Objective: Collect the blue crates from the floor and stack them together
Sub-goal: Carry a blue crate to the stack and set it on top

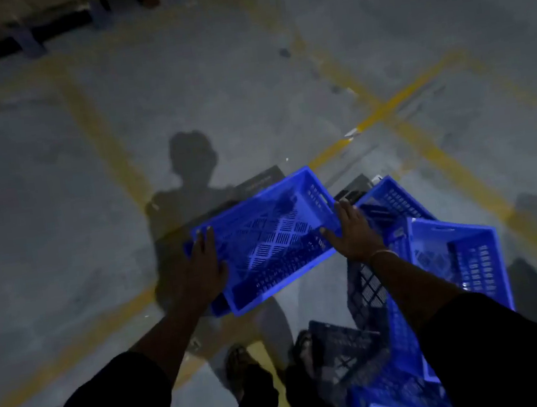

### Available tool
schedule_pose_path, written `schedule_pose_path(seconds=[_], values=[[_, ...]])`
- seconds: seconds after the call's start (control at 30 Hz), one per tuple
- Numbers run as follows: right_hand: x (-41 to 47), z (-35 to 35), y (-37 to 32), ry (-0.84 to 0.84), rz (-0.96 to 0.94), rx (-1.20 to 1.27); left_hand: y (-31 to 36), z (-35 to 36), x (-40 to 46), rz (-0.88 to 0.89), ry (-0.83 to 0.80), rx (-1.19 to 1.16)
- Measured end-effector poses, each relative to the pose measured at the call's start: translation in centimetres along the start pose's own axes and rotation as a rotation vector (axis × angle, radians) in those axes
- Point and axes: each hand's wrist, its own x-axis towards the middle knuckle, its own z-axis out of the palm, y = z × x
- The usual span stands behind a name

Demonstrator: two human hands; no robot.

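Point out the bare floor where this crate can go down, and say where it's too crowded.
Bare floor lies left of the held crate, between the yellow lines, and also ahead of it. Crowded: the right side, where blue crates and dark crates lie jumbled beside the right hand. The left hand has open floor beside it.

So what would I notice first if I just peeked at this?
The bright blue crate in the middle, gripped at its sides by the left hand and right hand. Then the jumble of blue crates on the right, and the person's shadow on the grey floor.
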Motion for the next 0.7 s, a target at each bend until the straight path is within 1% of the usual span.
schedule_pose_path(seconds=[0.1,0.2,0.27,0.33,0.4,0.47,0.5,0.57,0.6,0.63,0.7], values=[[5.2,2.2,2.2,-0.052,0.057,-0.039,-2.5,3.7,3.0,-0.144,0.008,-0.048],[10.8,4.5,5.0,-0.114,0.083,-0.105,-5.6,9.2,6.0,-0.262,-0.061,-0.127],[14.5,6.0,7.0,-0.154,0.101,-0.154,-6.7,11.6,8.0,-0.277,-0.066,-0.16],[18.0,7.5,8.7,-0.184,0.117,-0.215,-8.1,14.7,9.2,-0.349,-0.105,-0.172],[21.3,8.8,10.1,-0.2,0.118,-0.255,-10.3,18.6,10.1,-0.356,-0.094,-0.167],[23.9,10.0,11.3,-0.214,0.126,-0.281,-12.1,22.4,11.1,-0.323,-0.065,-0.14],[25.0,10.4,11.7,-0.218,0.138,-0.282,-12.7,23.7,11.5,-0.338,-0.053,-0.12],[26.9,11.1,12.5,-0.209,0.152,-0.262,-11.9,24.0,12.1,-0.522,-0.011,-0.164],[27.5,11.2,12.8,-0.196,0.148,-0.252,-11.1,23.5,12.2,-0.57,0.011,-0.179],[28.0,11.2,13.0,-0.182,0.141,-0.248,-10.8,23.4,12.1,-0.57,0.041,-0.199],[28.3,11.0,13.2,-0.148,0.11,-0.256,-11.1,23.4,11.6,-0.524,0.046,-0.212]])
